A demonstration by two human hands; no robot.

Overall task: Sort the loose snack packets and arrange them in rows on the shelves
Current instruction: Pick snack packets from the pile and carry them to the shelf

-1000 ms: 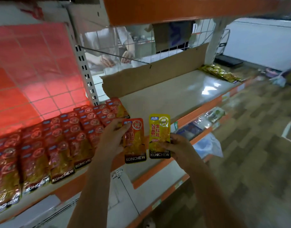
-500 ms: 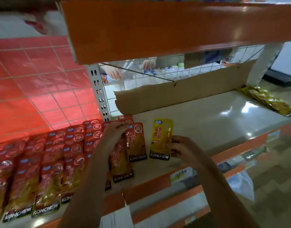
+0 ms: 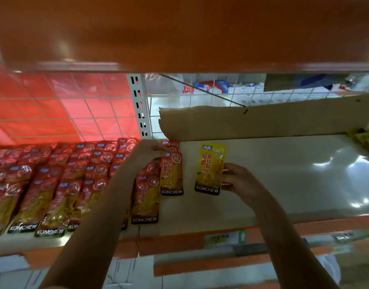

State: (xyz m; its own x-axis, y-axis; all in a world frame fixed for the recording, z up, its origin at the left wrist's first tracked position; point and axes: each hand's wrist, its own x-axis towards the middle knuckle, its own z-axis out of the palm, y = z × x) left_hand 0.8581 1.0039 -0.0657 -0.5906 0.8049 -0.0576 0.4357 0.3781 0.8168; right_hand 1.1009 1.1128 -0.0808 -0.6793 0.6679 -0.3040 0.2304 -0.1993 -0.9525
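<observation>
While left hand (image 3: 150, 150) fingers pinch top of red packet (image 3: 171, 174) on shelf (image 3: 283, 184), right hand (image 3: 239, 180) fingers grip yellow packet (image 3: 210, 167) beside it.

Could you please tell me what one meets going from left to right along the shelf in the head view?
Rows of red packets → left hand → red packet → yellow packet → right hand → bare shelf → yellow packets.
</observation>
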